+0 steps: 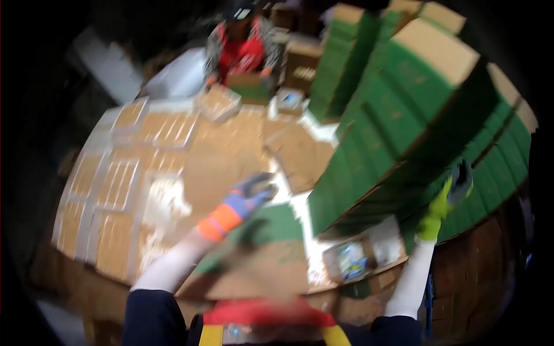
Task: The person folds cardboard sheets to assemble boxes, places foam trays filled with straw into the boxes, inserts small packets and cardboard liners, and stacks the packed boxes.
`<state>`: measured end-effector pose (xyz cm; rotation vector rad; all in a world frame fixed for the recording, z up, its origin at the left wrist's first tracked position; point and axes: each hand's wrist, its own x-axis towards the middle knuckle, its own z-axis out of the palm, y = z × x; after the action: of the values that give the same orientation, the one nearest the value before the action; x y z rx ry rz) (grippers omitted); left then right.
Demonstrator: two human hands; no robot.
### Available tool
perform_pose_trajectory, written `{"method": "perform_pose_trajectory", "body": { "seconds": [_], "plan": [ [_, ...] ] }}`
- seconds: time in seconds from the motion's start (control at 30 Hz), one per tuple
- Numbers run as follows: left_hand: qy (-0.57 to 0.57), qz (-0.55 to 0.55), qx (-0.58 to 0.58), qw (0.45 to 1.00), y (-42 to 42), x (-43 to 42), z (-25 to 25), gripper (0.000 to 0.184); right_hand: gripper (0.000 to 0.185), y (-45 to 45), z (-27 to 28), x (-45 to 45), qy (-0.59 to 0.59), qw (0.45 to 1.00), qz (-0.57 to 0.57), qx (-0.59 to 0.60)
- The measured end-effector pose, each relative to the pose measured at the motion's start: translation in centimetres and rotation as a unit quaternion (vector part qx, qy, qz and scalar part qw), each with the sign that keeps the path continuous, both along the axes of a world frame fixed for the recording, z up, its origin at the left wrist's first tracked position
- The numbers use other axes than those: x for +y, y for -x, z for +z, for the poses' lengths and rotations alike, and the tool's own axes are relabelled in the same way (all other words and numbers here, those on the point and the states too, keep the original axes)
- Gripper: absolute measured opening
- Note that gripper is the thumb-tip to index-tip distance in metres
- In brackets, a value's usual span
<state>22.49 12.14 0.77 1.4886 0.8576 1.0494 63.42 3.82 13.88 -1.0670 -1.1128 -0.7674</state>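
Note:
My left hand (pixel 245 202), in an orange and purple glove with grey fingertips, is over the table with nothing visible in it. Its thumb and fingers are apart, though blurred. Below it lies a flat green and brown cardboard piece (pixel 262 239). My right hand (pixel 453 190), in a yellow-green glove with dark grey fingers, reaches out at the right beside the tall stacks of green cardboard boxes (pixel 384 135). Blur hides whether its fingers touch or grip a box there.
Several shallow trays with brown contents (pixel 118 184) cover the table's left side. An open carton with small packets (pixel 352 259) sits at the front edge. Across the table stands a person in a red top (pixel 239 55), hands by a green and brown box (pixel 249 86).

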Motion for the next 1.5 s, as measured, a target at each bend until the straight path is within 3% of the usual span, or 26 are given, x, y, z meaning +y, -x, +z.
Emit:
{"method": "perform_pose_trajectory", "body": {
  "seconds": [0.03, 0.1, 0.17, 0.2, 0.23, 0.27, 0.3, 0.37, 0.47, 0.57, 0.63, 0.7, 0.77, 0.83, 0.9, 0.93, 0.97, 1.0, 1.1, 1.13, 1.17, 1.2, 1.3, 1.37, 1.43, 1.5],
  "plan": [
    [-0.277, 0.247, 0.223, 0.901, 6.2, 0.1, -8.9, 0.043, 0.034, 5.1, -3.4, -1.4, 0.055, 0.987, 0.150, 0.016],
    [0.007, 0.455, 0.334, 0.826, 14.4, -7.9, -15.1, 0.071, 0.048, 11.9, -11.3, -4.6, 0.397, 0.900, 0.158, -0.088],
    [0.280, 0.439, 0.466, 0.715, 19.2, -15.4, -19.9, 0.099, 0.075, 15.8, -24.2, -6.1, 0.562, 0.794, 0.207, 0.110],
    [0.301, 0.431, 0.231, 0.819, 19.5, -18.8, -24.2, 0.104, 0.085, 16.9, -30.2, -6.2, 0.664, 0.694, 0.186, 0.206],
    [0.306, 0.361, 0.267, 0.840, 19.0, -20.3, -25.7, 0.107, 0.091, 18.2, -35.9, -6.6, 0.717, 0.641, 0.151, 0.226],
    [0.330, 0.332, 0.309, 0.828, 16.0, -20.5, -18.4, 0.108, 0.096, 20.4, -34.6, -7.2, 0.703, 0.696, 0.058, 0.135],
    [0.300, 0.359, 0.263, 0.844, 16.0, -21.1, -18.6, 0.115, 0.096, 20.4, -34.7, -7.0, 0.711, 0.678, 0.062, 0.177],
    [0.143, 0.333, 0.442, 0.821, 17.6, -21.6, -20.4, 0.117, 0.097, 19.8, -35.1, -7.0, 0.721, 0.666, 0.090, 0.170],
    [-0.029, 0.248, 0.473, 0.845, 18.1, -20.0, -10.1, 0.115, 0.093, 18.2, -29.9, -4.9, 0.759, 0.623, 0.124, 0.144],
    [-0.168, -0.036, 0.531, 0.830, 18.8, -18.2, -3.5, 0.071, 0.062, 18.4, -23.4, -2.6, 0.778, 0.596, 0.191, 0.055],
    [-0.248, -0.026, 0.475, 0.844, 21.0, -14.9, -3.3, 0.056, 0.059, 16.7, -20.4, -1.0, 0.718, 0.606, 0.341, 0.004],
    [-0.262, 0.009, 0.419, 0.869, 21.3, -11.5, -0.1, 0.049, 0.059, 19.9, -11.1, -0.3, 0.600, 0.719, 0.314, -0.155],
    [-0.022, -0.052, 0.324, 0.944, 21.3, -7.9, 3.8, 0.038, 0.051, 23.7, -6.4, -0.1, 0.477, 0.745, 0.339, -0.320],
    [0.084, -0.083, 0.434, 0.893, 21.5, -3.9, 5.9, 0.037, 0.041, 24.3, -8.8, 2.8, 0.585, 0.692, 0.253, -0.339],
    [-0.086, -0.093, 0.548, 0.827, 20.8, -1.1, 5.4, 0.047, 0.033, 24.6, -10.4, 4.3, 0.508, 0.741, 0.317, -0.303],
    [-0.307, 0.010, 0.559, 0.770, 19.1, -1.4, 4.8, 0.061, 0.034, 24.7, -10.1, 4.9, 0.542, 0.707, 0.306, -0.335],
    [-0.330, 0.010, 0.469, 0.819, 16.3, -2.2, 4.8, 0.075, 0.035, 25.0, -9.8, 5.6, 0.578, 0.670, 0.292, -0.363],
    [-0.373, 0.044, 0.529, 0.761, 13.0, -4.8, 4.9, 0.084, 0.039, 25.6, -8.5, 5.3, 0.639, 0.627, 0.289, -0.339],
    [-0.390, 0.094, 0.568, 0.719, 10.0, -8.8, 1.3, 0.065, 0.050, 23.7, -9.9, 8.5, 0.717, 0.540, 0.392, -0.200],
    [-0.360, 0.086, 0.556, 0.744, 9.7, -10.8, 2.7, 0.058, 0.056, 22.6, -11.1, 10.3, 0.766, 0.499, 0.378, -0.146],
    [-0.389, 0.068, 0.526, 0.753, 9.9, -12.2, 1.8, 0.053, 0.053, 24.5, -9.9, 10.3, 0.724, 0.509, 0.394, -0.248],
    [-0.445, 0.055, 0.515, 0.731, 9.9, -13.5, 1.2, 0.046, 0.051, 25.1, -9.8, 11.0, 0.703, 0.521, 0.379, -0.300],
    [-0.340, 0.037, 0.445, 0.827, 8.5, -14.9, 2.8, 0.039, 0.046, 28.6, -8.3, 10.8, 0.601, 0.604, 0.301, -0.428],
    [-0.248, 0.004, 0.343, 0.906, 6.8, -14.6, 3.9, 0.039, 0.030, 31.4, -9.8, 10.9, 0.453, 0.693, 0.363, -0.426],
    [-0.233, -0.088, 0.133, 0.959, 7.1, -15.0, 4.7, 0.040, 0.029, 33.0, -12.2, 11.5, 0.459, 0.725, 0.347, -0.378],
    [-0.201, -0.114, 0.124, 0.965, 12.4, -12.2, 2.7, 0.042, 0.025, 32.6, -11.2, 11.6, 0.484, 0.699, 0.364, -0.381]
  ]
}}
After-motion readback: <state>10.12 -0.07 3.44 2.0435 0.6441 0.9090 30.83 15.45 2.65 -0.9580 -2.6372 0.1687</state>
